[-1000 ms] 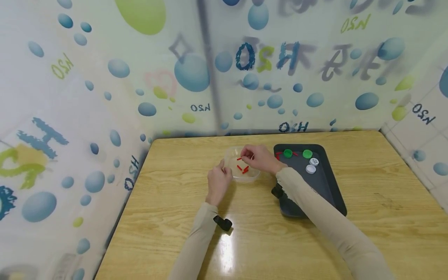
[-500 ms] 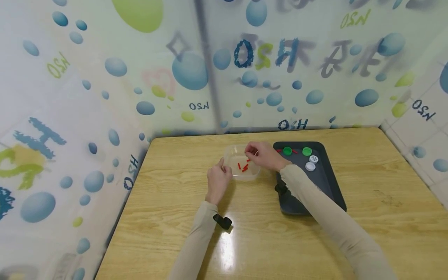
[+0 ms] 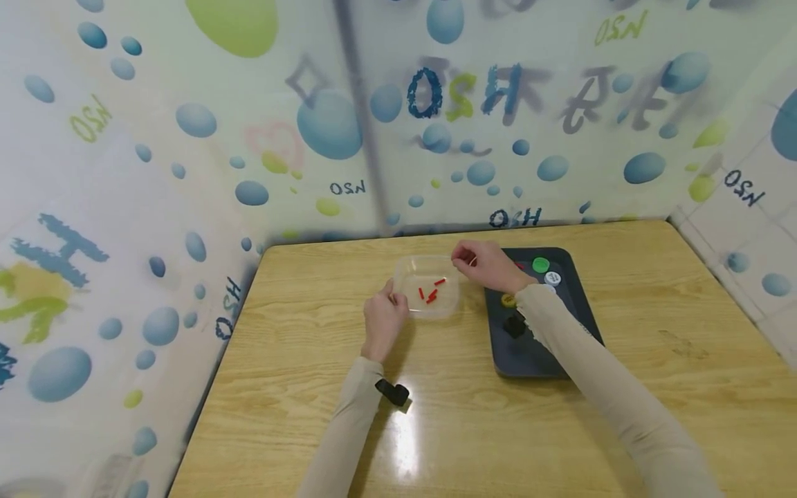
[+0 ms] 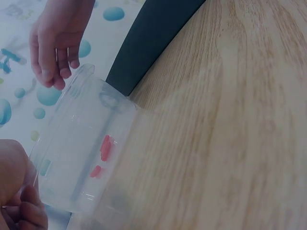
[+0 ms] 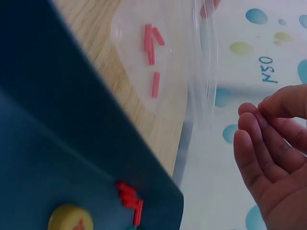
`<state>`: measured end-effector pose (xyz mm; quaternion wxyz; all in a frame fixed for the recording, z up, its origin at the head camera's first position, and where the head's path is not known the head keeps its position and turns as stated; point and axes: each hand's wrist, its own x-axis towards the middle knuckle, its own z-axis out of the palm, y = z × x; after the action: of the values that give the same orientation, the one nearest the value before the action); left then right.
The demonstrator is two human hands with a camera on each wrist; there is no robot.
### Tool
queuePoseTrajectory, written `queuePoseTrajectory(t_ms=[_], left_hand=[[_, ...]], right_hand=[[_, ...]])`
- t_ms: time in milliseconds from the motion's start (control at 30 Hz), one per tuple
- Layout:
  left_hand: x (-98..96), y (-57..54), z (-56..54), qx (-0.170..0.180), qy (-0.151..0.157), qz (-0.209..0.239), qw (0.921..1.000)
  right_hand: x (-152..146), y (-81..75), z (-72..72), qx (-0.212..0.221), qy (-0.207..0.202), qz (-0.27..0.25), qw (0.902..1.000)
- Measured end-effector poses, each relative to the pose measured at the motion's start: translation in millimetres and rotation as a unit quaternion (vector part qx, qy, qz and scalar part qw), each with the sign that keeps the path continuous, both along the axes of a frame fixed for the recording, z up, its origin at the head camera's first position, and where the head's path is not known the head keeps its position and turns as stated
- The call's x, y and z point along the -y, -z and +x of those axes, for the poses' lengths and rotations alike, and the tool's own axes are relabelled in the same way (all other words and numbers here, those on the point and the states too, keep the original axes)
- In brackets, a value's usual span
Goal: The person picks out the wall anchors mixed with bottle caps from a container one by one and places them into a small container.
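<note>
My left hand grips the near-left rim of a clear plastic container, thumb on one side and fingers curled below. Several short red sticks lie on its floor, one apart from the rest. To the right, my right hand hovers past the container's right rim, over the tray's left edge. In the right wrist view, its thumb tip meets the index finger, the other fingers are loosely bent, and nothing shows between them. The dark tray holds a yellow cap, a green cap, white caps and red sticks.
Both things stand on a wooden table, near its back edge. Behind it rises a wall with printed bubbles and letters. The right forearm crosses over the tray and covers part of it.
My right hand has let a red stick lie in the container and moved right, off the container to the tray's edge. My left hand keeps its grip on the rim.
</note>
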<state>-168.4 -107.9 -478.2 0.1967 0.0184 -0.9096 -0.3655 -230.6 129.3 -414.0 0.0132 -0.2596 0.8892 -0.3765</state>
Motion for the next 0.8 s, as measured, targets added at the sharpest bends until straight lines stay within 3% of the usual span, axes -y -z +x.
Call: queuePoseTrajectory(t_ms=[233, 567, 800], left_hand=[[-0.4, -1.6, -0.6, 0.009, 0.004, 0.004, 0.9999], [-0.6, -2.2, -0.8, 0.011, 0.003, 0.005, 0.9999], [-0.6, -1.4, -1.1, 0.021, 0.004, 0.010, 0.9997]], right_hand=[[-19, 1.9, -1.3, 0.023, 0.031, 0.010, 0.9992], [-56, 21.7, -4.3, 0.011, 0.049, 0.009, 0.9987], [-67, 31.8, -4.6, 0.014, 0.053, 0.030, 0.9980]])
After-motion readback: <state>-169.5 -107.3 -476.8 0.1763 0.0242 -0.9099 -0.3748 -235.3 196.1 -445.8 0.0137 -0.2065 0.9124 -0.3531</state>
